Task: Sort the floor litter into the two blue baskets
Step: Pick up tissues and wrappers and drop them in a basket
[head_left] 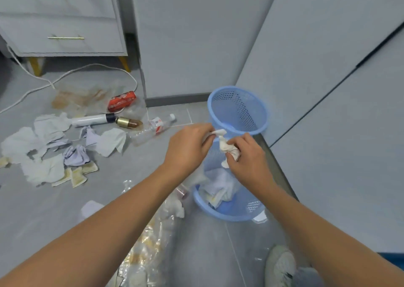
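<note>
Two blue mesh baskets stand by the wall. The far basket looks empty. The near basket holds crumpled paper and tissue. Above the near basket both hands hold a crumpled white tissue. My left hand pinches its upper end and my right hand grips its lower part. Litter lies on the floor to the left: a red can, a clear plastic bottle, a white bottle with a gold cap, several tissues and crumpled paper.
A drawer cabinet with yellow legs stands at the back left, with a white cable trailing over the floor. Grey panels close in the right side. Clear plastic wrapping lies by my knee, and a white shoe sits at the bottom right.
</note>
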`<state>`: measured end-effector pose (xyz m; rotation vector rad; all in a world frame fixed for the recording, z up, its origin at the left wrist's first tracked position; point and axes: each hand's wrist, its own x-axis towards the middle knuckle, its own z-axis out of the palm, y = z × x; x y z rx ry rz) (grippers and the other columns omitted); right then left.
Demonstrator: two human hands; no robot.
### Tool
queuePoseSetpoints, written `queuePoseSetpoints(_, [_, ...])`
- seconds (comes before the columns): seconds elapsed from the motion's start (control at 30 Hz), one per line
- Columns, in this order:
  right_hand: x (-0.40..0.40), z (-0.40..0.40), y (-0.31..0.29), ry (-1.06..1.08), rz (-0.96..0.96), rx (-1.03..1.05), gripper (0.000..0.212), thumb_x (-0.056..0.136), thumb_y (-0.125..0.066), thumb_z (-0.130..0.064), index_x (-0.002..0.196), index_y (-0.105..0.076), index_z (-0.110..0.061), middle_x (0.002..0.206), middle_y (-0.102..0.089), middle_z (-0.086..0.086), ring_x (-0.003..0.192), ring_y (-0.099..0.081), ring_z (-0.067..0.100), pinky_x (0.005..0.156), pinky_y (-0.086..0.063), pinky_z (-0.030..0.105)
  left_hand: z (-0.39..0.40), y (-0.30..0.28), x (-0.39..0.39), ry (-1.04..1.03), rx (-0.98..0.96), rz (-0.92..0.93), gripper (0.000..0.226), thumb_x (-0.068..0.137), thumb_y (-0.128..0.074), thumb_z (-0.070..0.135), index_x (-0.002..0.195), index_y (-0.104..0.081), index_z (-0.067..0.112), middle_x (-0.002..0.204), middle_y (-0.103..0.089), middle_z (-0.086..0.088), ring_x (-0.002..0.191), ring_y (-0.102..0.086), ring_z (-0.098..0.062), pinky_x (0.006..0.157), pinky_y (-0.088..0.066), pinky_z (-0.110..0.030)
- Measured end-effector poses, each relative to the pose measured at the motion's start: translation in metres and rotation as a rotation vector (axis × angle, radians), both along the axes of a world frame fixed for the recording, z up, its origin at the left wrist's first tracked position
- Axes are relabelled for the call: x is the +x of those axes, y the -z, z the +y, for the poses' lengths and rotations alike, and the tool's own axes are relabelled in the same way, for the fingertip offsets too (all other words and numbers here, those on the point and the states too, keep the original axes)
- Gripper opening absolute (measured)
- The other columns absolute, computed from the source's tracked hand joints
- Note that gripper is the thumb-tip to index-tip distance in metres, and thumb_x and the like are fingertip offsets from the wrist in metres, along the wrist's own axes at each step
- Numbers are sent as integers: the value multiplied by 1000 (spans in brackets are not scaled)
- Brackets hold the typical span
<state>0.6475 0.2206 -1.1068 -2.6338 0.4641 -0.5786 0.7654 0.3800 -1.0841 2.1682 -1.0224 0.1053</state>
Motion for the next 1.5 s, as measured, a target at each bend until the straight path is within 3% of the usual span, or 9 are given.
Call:
queuePoseSetpoints(0.13, [-39,-36,26,80,61,-27,22,75,-75,-5,95,-68,-12,89,-55,4,76,-59,28,66,-43,35,-57,30,-26,20,19,90,14,99,-57,33,97,-66,22,93,-69,1,89,-65,-27,62,-44,-37])
queuePoseSetpoints(0.27, [-64,-46,46,72,264,37,40,75,-76,-25,114,-69,-20,103,-56,-1,95,-59,22,83,-51,34,-75,61,-48,105,295,170,37,94,-59,50,119,-66,24,114,-65,-2,115,-58,-26,87,-50,-41])
queuePoseSetpoints(0.37, [-67,-40,44,67,207,-5,39,77,-71,-25,116,-69,-22,105,-57,-3,99,-54,19,83,-51,34,-58,66,-52,61,302,120,46,92,-59,52,129,-63,25,120,-60,1,124,-48,-22,89,-47,-38])
queuePoseSetpoints(0.47, [-50,-23,32,14,84,-27,30,77,-66,-15,107,-68,-18,101,-58,-4,94,-57,17,79,-52,35,-21,63,-45,-11,223,60,36,93,-56,48,122,-66,27,115,-61,7,119,-50,-19,78,-48,-35])
queuePoseSetpoints(0.7, [21,84,35,-247,31,14,22,80,-62,-16,102,-64,-19,94,-55,-6,86,-55,15,70,-50,36,117,87,-16,-319,163,112,23,94,-59,37,113,-68,28,99,-63,10,105,-53,-16,65,-40,-29])
queuePoseSetpoints(1.03, [59,237,128,-602,252,106,31,82,-59,-17,111,-61,-26,104,-54,-9,98,-58,17,72,-54,42,287,167,-54,-732,265,300,24,91,-60,30,113,-67,28,98,-61,10,105,-54,-17,64,-43,-31])
queuePoseSetpoints(1.17, [59,265,167,-712,405,44,41,82,-60,-15,122,-59,-25,115,-51,-5,111,-49,21,77,-51,36,316,202,-87,-813,308,343,28,89,-59,33,113,-69,25,103,-60,3,103,-56,-24,68,-49,-35])
queuePoseSetpoints(1.37, [66,277,211,-758,588,-54,47,84,-66,-25,129,-53,-26,124,-45,-2,117,-44,23,80,-49,36,315,233,-130,-808,341,330,50,79,-65,63,119,-64,32,110,-50,8,105,-52,-18,74,-46,-36])
queuePoseSetpoints(1.5, [63,274,228,-817,572,-156,48,84,-70,-31,128,-52,-24,121,-46,-1,112,-42,25,81,-46,34,300,249,-139,-745,374,344,54,74,-68,66,117,-61,35,110,-48,8,101,-51,-17,68,-45,-33])
